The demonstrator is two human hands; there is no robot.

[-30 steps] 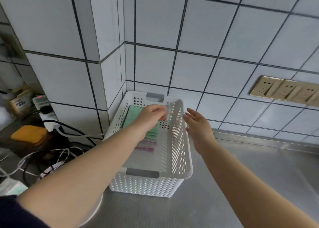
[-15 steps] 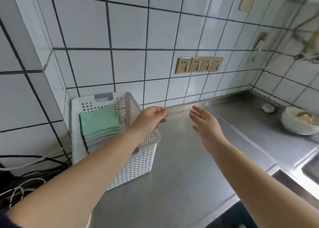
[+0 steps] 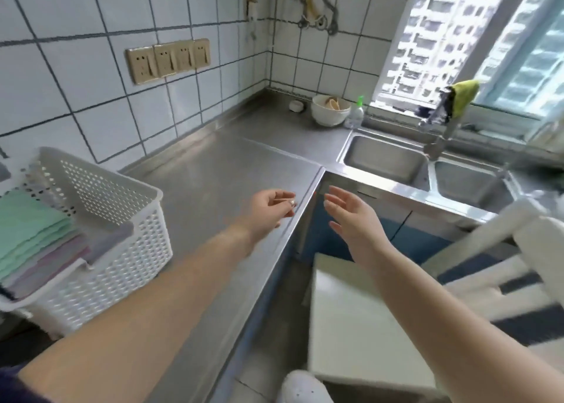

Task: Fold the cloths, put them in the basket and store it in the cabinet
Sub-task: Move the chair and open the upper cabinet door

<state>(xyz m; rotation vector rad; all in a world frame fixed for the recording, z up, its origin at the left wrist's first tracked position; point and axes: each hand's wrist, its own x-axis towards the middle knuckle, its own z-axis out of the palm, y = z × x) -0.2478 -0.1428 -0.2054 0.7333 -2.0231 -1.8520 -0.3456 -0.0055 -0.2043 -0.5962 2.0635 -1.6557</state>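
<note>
Both hands hang free over the counter edge; folded cloths sit in the basket.

The white perforated basket [image 3: 100, 219] stands on the steel counter [image 3: 219, 170] at its left end, against the tiled wall, with the folded cloths [image 3: 33, 234] stacked inside, a green one on top. The left hand [image 3: 268, 210] hovers over the counter to the right of the basket, well apart from it, fingers loosely curled and holding nothing. The right hand [image 3: 351, 219] hangs just past the counter's front edge, fingers relaxed and spread, also holding nothing. Beyond the counter's far right corner lies the double sink [image 3: 427, 170], with a white bowl [image 3: 329, 111] near the wall behind it.
</note>
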